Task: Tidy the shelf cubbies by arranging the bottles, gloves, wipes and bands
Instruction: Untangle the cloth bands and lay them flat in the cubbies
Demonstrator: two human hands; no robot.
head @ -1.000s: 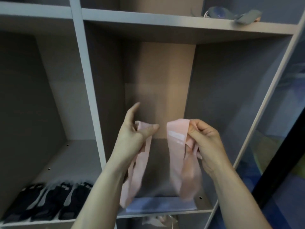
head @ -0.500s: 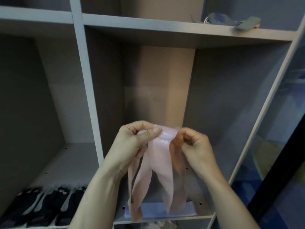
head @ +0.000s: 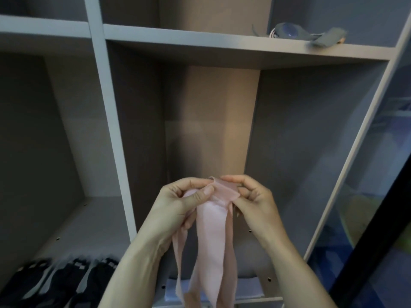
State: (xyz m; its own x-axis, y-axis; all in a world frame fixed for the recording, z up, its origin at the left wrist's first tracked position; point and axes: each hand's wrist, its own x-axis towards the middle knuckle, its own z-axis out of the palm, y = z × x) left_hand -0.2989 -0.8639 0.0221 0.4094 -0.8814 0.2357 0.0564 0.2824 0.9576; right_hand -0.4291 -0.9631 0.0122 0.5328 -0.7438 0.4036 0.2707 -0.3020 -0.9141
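Together, left hand (head: 189,201) and right hand (head: 253,201) pinch the pink band (head: 213,236).

The pink band (head: 213,236) looked like thin, soft, matt cloth that hung limp. The shelf (head: 222,44) had smooth, flat grey boards with a dull shine, like painted wood. The black gloves (head: 66,281) looked like dark, matt cloth. The pad (head: 251,292) under the band looked pale, flat and smooth.
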